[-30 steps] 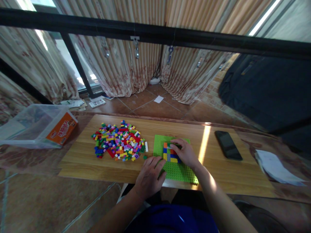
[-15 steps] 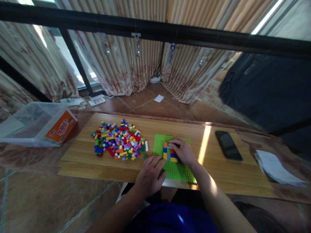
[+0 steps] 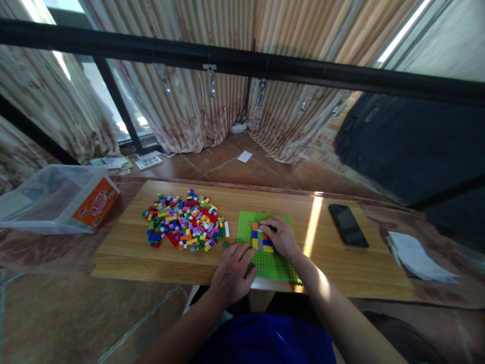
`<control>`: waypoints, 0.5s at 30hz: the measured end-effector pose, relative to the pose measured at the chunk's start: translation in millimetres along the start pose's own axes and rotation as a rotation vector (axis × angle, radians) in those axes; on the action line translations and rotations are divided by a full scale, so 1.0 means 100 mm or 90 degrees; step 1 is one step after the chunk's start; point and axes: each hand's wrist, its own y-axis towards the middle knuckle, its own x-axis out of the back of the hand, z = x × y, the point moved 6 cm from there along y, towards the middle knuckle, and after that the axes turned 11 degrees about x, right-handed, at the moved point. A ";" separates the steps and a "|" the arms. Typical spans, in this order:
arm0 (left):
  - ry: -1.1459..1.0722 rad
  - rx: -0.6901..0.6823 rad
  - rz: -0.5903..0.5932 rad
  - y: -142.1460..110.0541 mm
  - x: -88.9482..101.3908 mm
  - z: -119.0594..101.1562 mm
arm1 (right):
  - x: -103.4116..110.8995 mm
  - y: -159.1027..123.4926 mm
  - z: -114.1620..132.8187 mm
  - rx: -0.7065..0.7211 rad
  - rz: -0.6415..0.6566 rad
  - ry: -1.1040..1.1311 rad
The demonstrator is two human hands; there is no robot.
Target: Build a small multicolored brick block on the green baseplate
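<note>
Bending over the bricks (image 3: 259, 245), the right hand (image 3: 281, 236) has curled fingers, their grasp unclear; the left hand (image 3: 234, 270), loosely spread, touches the green board (image 3: 275, 268).

This looks like a room in a home, seemingly a corner by the windows. Long striped curtains (image 3: 220, 111) with a reddish pattern hang down to a floor of brown tiles (image 3: 222, 161), and bright window glass (image 3: 104, 93) shows at the left. Loose papers (image 3: 109, 163) lie on the floor near the window frame. A low wooden counter (image 3: 125, 253) stands over a patterned reddish cloth (image 3: 34, 253), carrying a heap of colourful toy bricks (image 3: 185, 222) and a phone (image 3: 348, 225), with a clear plastic tub (image 3: 56, 197) beside it.
</note>
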 end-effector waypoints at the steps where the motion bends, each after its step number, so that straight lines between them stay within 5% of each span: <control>1: 0.000 -0.003 -0.002 0.00 0.00 0.00 | 0.00 -0.01 0.00 0.000 0.000 0.002; 15: 0.003 -0.022 -0.026 0.01 0.02 0.00 | 0.08 0.05 0.00 -0.017 0.047 0.077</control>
